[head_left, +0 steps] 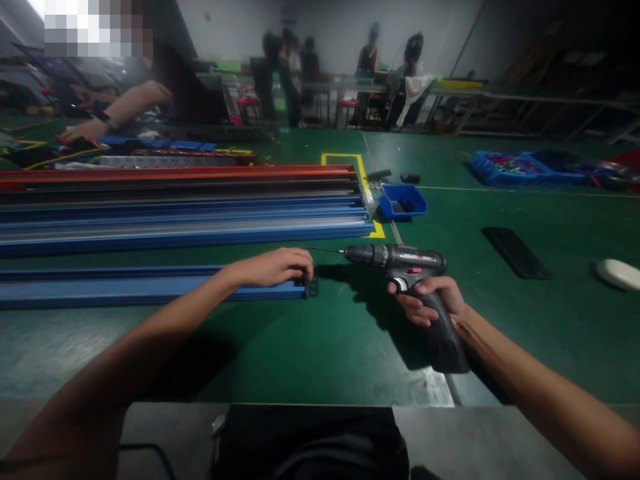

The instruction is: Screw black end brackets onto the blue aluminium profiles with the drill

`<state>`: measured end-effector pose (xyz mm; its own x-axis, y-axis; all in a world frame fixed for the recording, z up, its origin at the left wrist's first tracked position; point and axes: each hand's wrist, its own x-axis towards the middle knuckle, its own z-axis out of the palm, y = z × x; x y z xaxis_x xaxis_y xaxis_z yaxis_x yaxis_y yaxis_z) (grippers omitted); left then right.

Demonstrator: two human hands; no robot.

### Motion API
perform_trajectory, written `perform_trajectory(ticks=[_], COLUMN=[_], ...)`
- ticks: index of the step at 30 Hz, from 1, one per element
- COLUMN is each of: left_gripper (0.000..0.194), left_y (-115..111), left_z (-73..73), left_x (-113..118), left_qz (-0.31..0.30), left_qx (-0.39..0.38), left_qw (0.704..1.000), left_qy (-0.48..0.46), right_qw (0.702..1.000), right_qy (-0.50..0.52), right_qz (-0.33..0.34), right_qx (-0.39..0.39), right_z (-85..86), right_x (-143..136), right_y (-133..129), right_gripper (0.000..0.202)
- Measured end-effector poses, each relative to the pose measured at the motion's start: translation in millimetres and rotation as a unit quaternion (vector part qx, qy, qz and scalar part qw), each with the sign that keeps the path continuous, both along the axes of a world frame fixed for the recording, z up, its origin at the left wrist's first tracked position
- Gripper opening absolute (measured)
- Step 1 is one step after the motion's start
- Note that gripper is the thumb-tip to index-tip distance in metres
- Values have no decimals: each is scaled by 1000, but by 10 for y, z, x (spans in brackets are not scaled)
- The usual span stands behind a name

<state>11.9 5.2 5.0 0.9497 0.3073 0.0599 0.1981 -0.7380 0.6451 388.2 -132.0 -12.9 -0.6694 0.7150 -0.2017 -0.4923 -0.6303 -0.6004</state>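
Observation:
My right hand is wrapped around the grip of a black cordless drill, with the forefinger by its trigger. A long thin bit points left from the chuck, its tip in the air just above my left hand. My left hand is closed over the right end of a long blue profile lying on the table. Its curled fingertips press on a small black end cap with holes, set at the profile's end. The fingers partly hide the cap.
Several blue profiles and orange profiles lie behind, near yellow tape. Beyond them stand a small blue bin and a larger blue tray. A black flat object and a white rounded object lie right. A co-worker's arm reaches in far left.

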Motion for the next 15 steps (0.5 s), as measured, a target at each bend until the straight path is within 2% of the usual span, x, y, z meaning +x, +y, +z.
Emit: perform_trajectory(ticks=[6,15], left_gripper=[27,26], left_y=[-38,-33], left_z=[-57,-76], left_x=[-43,-52], left_qz=[14,14], left_qx=[57,51], left_qw=[998,998], left_qy=[-14,-33], right_qw=[1000,1000], right_qy=[-17,-18], right_qz=[21,8], right_qx=[-5,-2], right_z=[-14,20], right_x=[-13,8], right_y=[-15,6], right_gripper=[37,37])
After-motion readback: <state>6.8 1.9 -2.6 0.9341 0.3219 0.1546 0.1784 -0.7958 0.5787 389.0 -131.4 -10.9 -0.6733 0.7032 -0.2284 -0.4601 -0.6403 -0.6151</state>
